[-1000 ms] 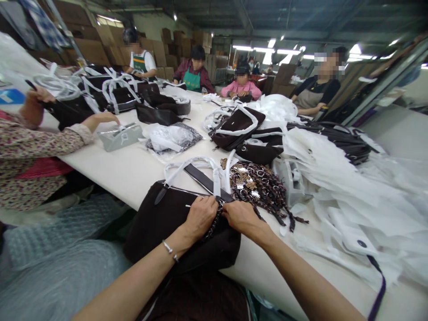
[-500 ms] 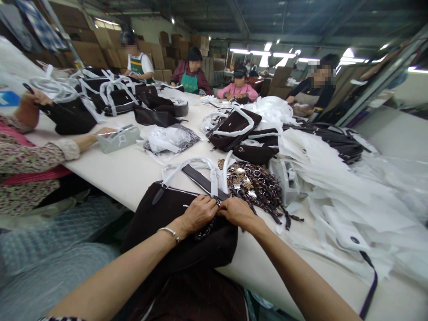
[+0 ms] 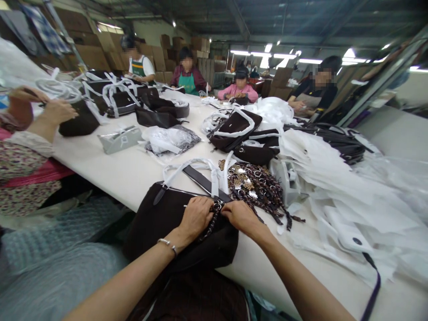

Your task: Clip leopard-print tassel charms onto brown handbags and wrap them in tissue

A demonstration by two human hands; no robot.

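Observation:
A dark brown handbag (image 3: 150, 232) with white-wrapped handles (image 3: 190, 164) leans at the table's near edge in front of me. A braided charm (image 3: 211, 226) with a metal ring hangs at the bag's right side, near the base of a handle. My left hand (image 3: 197, 215) is closed on the charm's upper part, close to the ring. Just right of the ring, my right hand (image 3: 242, 216) pinches at the bag's edge; what lies between its fingertips is hidden. A dark strap (image 3: 202, 179) extends behind the handles.
A pile of braided charms (image 3: 256, 183) lies beyond my right hand. More dark bags (image 3: 234, 127) and white paper sheets (image 3: 321, 178) cover the table (image 3: 100, 171). A grey box (image 3: 120, 140) stands left. A co-worker's hands (image 3: 56, 111) hold something there; other people sit behind.
My fingers have shifted slightly apart, so the ring and braided charm now show between them. The co-worker at left has drawn a hand back from the grey box.

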